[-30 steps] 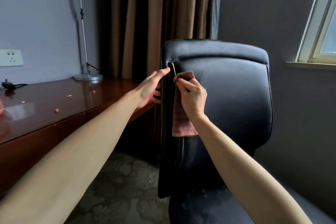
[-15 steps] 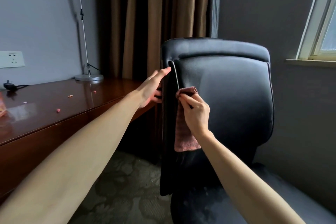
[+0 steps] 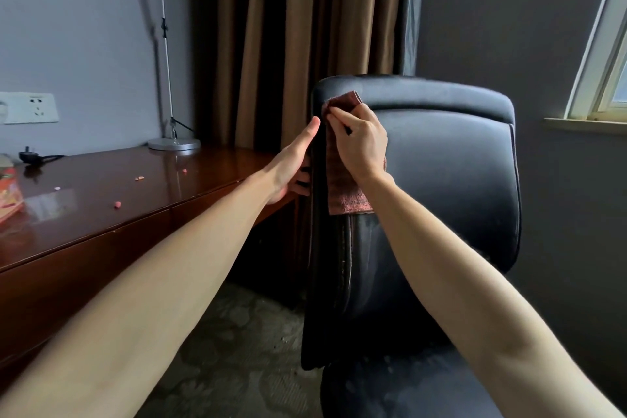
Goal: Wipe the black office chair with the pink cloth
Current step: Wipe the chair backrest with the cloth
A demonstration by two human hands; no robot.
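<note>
The black office chair (image 3: 448, 180) stands in the middle of the view, its padded backrest facing me. My right hand (image 3: 361, 142) pinches the pink cloth (image 3: 342, 187) and holds it against the backrest's upper left corner; the cloth hangs down below my wrist. My left hand (image 3: 293, 159) grips the backrest's left edge, thumb up along the front side, fingers curled round behind it. The chair's seat (image 3: 407, 390) shows at the bottom.
A glossy brown desk (image 3: 101, 214) runs along the left with small pink crumbs, a lamp base (image 3: 174, 144) and a plug on it. Brown curtains (image 3: 305, 44) hang behind the chair. A window sill (image 3: 583, 124) is at the right. Patterned carpet lies below.
My right hand dipped down the backrest's left seam with the cloth, then rose to the top corner. My left hand stayed on the chair's left edge.
</note>
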